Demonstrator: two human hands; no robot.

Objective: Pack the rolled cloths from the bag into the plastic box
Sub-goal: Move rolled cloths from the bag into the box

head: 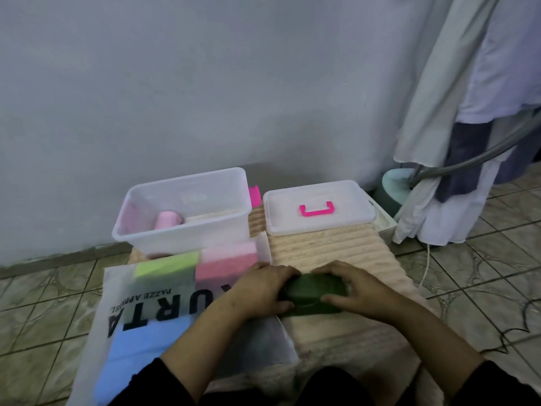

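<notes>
A dark green cloth (pixel 311 290), partly rolled, lies on the beige ribbed mat (pixel 336 247) in front of me. My left hand (pixel 260 288) grips its left end and my right hand (pixel 351 284) grips its right end, fingers curled over the roll. The clear plastic box (pixel 181 238) stands open at the back left with one pink rolled cloth (pixel 167 219) inside. A white translucent bag (pixel 140 326) with black lettering lies flat on the left. Through it show a light green cloth (pixel 167 263), pink cloths (pixel 225 260) and a blue cloth (pixel 140 347).
The box's clear lid (pixel 319 210) with a pink handle (pixel 316 208) lies on the mat at the back right. Clothes (pixel 468 112) hang at the right above a pale round base (pixel 392 186). A white cord (pixel 426 268) and a black cable (pixel 515 332) trail over the tiled floor.
</notes>
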